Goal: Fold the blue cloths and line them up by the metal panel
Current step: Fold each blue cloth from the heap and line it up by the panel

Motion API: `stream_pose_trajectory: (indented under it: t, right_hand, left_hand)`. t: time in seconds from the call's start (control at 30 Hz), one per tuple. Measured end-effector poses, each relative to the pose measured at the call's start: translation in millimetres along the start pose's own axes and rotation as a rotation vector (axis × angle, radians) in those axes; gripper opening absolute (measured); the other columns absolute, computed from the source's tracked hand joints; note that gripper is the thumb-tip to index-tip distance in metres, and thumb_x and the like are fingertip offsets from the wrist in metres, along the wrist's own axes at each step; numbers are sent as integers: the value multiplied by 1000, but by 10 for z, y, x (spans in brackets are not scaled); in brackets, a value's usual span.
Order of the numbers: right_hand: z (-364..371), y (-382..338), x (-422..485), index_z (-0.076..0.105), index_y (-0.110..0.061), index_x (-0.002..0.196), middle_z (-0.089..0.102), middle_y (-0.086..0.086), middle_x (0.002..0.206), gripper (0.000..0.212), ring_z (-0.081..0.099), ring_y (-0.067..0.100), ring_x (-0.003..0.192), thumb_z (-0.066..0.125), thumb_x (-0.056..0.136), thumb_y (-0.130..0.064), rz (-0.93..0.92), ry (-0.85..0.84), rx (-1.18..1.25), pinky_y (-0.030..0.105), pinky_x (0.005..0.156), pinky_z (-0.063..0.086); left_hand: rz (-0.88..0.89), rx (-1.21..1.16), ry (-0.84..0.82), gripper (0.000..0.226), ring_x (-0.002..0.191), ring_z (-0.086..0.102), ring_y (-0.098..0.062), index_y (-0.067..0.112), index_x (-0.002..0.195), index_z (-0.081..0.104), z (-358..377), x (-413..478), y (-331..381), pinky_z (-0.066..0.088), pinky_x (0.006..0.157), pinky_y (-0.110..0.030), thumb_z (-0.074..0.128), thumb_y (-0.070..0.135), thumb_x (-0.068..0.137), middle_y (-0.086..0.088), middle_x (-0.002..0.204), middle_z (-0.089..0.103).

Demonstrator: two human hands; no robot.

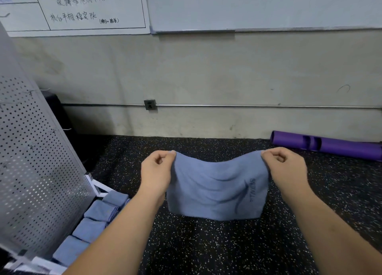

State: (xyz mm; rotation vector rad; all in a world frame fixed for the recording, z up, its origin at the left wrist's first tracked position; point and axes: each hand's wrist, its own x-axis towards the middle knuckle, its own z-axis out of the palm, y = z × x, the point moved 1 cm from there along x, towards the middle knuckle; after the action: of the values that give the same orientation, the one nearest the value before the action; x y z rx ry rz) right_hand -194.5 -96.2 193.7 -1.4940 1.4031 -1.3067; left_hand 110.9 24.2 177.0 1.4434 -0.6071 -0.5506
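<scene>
A blue cloth (215,189) with a dark printed logo hangs in the air in front of me, above the floor. My left hand (157,169) pinches its upper left corner. My right hand (283,167) pinches its upper right corner. The top edge sags between the two hands and the bottom edge hangs free. To the left stands the perforated metal panel (35,165), leaning. Along its foot lies a row of several folded blue cloths (97,221), running from near the bottom left toward the panel's white base.
The floor (206,250) is black speckled rubber. A purple roller (326,144) lies against the grey wall at the right. A pipe and socket (150,104) run along the wall, with whiteboards above. The panel's white base frame (99,187) juts out on the floor.
</scene>
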Motion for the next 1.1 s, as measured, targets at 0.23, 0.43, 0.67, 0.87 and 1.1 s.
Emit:
stream_pose_trajectory:
  t: [0.23,0.43,0.67,0.87,1.1]
  right_hand:
    - [427,-216,-397,80,-30,82,75,-19,73,8,70,-2,71,81,90,-28,-93,-107,-56,27,72,55]
    - [678,-297,-692,83,-34,92,76,-25,80,6,72,-6,76,81,93,-27,-146,-201,-20,10,70,53]
    - [804,-302,-819,77,-40,94,76,-24,82,12,71,-8,80,78,96,-28,-136,-167,4,17,74,58]
    - [817,-321,-876,79,-37,98,76,-20,90,9,70,-9,84,77,97,-29,-179,-130,-9,9,73,53]
    - [822,-332,-887,80,-33,105,71,-21,101,13,65,-11,94,75,99,-24,-248,-187,-12,5,77,48]
  left_hand:
    - [129,55,-130,10,67,58,-1,20,86,80,395,-388,17,49,69,-15,78,19,96,0,75,72]
    - [147,69,-244,11,83,74,-9,22,99,84,587,-573,-46,62,82,-31,76,15,99,5,89,81]
    - [129,78,-182,11,85,76,-23,25,102,84,623,-599,-107,64,84,-41,77,18,99,3,87,80]
    - [122,3,-177,12,89,79,-16,23,102,83,598,-635,-47,65,89,-41,75,14,99,5,91,82]
    - [122,64,-181,23,86,76,-9,30,98,83,577,-648,-8,64,90,-39,71,10,101,11,89,80]
